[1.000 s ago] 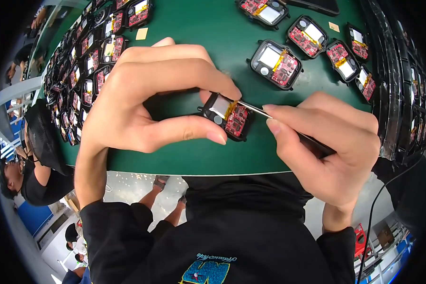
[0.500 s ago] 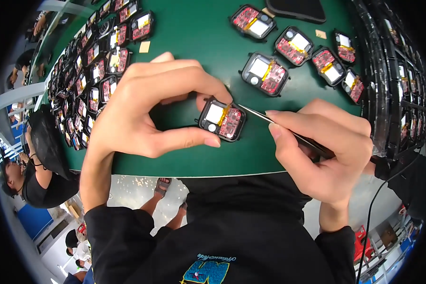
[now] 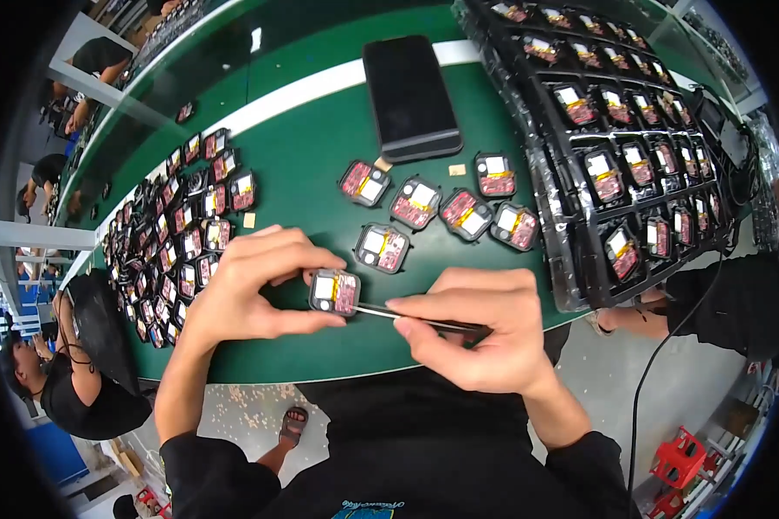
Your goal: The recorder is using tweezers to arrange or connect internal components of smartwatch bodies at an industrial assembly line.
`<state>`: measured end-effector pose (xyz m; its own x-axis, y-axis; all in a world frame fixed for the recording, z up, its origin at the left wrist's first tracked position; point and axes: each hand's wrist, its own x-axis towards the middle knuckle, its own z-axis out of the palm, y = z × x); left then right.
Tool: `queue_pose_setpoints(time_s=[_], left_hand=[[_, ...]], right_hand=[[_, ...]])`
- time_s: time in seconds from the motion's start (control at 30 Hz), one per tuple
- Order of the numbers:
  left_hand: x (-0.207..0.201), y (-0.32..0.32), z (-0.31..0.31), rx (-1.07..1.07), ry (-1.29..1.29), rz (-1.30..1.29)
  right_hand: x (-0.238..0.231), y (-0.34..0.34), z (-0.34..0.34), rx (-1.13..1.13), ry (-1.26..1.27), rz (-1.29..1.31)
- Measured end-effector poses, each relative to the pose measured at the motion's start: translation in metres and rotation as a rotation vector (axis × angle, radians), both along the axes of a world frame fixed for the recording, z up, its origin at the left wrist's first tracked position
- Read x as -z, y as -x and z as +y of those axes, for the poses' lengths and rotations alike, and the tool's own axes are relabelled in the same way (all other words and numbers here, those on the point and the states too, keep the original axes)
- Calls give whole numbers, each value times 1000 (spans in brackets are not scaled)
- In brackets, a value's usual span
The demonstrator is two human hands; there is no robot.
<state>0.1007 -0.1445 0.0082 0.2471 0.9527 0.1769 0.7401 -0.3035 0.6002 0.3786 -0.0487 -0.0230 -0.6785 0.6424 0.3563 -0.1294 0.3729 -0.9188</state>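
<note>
An open smartwatch case is held just above the green table, between the thumb and fingers of my left hand. Inside it I see a red circuit board, a white block, a strip of yellow tape and a small round silver part. My right hand pinches a pair of tweezers with dark grips. Their thin metal tips reach the board near the case's right side; whether they grip anything there is too small to tell. Beyond my hands lies a loose group of similar watch cases.
A dense spread of watch cases covers the table's left. On the right stands a black compartment tray filled with more. A black slab-like device lies at the back, with small tan squares about. Another person sits left.
The view has shifted, showing more of the far table and the tray. The tweezer tips have gone from the case's upper right corner to the board's right side. Both hands keep their holds.
</note>
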Motion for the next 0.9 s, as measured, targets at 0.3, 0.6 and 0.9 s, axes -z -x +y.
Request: queue_pose_setpoints(time_s=[0.3,0.6,0.9], left_hand=[[-14,-43,121,207,-187,-63],[0,-54,148,188,-286,77],[6,166,112,-707,-128,741]], right_hand=[[-1,-4,3,-128,14,16],[-1,-3,0,-153,17,0],[-1,-3,1,-168,18,-10]])
